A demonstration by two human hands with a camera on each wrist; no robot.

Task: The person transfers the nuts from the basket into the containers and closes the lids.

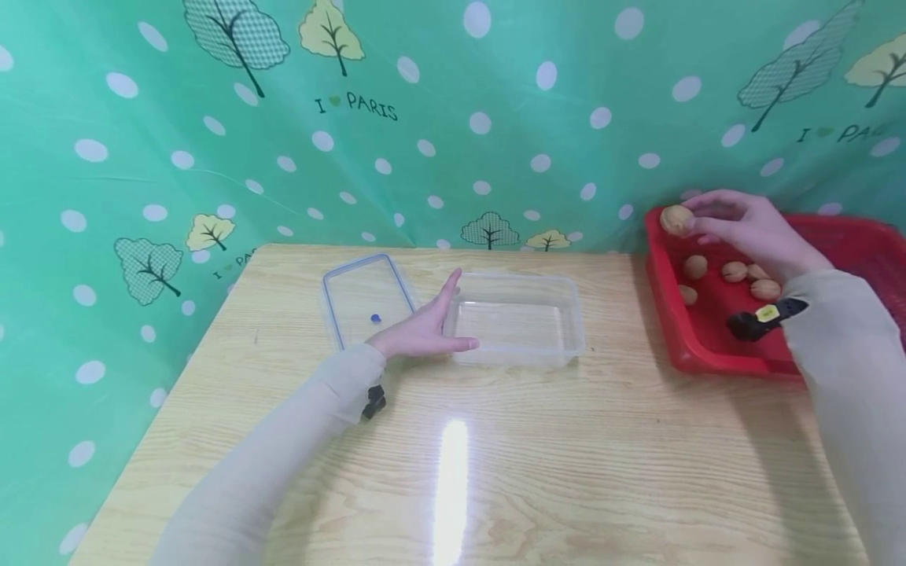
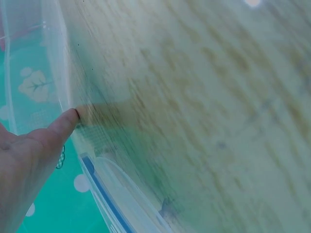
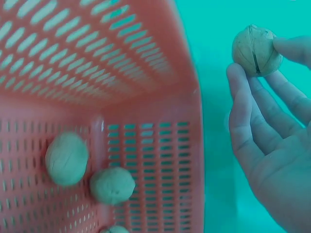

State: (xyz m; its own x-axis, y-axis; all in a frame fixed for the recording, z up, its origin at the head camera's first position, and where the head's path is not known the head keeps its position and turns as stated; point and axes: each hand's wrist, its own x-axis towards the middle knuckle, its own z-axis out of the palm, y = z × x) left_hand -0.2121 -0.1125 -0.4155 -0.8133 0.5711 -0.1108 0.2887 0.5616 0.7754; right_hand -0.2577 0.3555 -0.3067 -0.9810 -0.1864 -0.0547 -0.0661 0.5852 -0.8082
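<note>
My right hand (image 1: 753, 232) pinches a walnut (image 1: 677, 221) between thumb and fingertips, above the left rim of the red basket (image 1: 681, 346). In the right wrist view a dark crack line runs down the held walnut (image 3: 255, 50). Several more walnuts (image 1: 734, 272) lie on the basket's floor. My left hand (image 1: 425, 326) is at the left end of a clear plastic container (image 1: 513, 358), thumb and fingers spread along its side. In the left wrist view a fingertip of the left hand (image 2: 29, 160) is against or very near the container's wall; exact contact is hard to tell.
Left of the container lies its clear lid (image 1: 357, 295) with a blue seal, partly behind the left hand. Everything stands on a wood-grain table (image 1: 566, 456). A green patterned cloth (image 1: 439, 118) hangs along the back and left. The basket's perforated walls rise above the tabletop.
</note>
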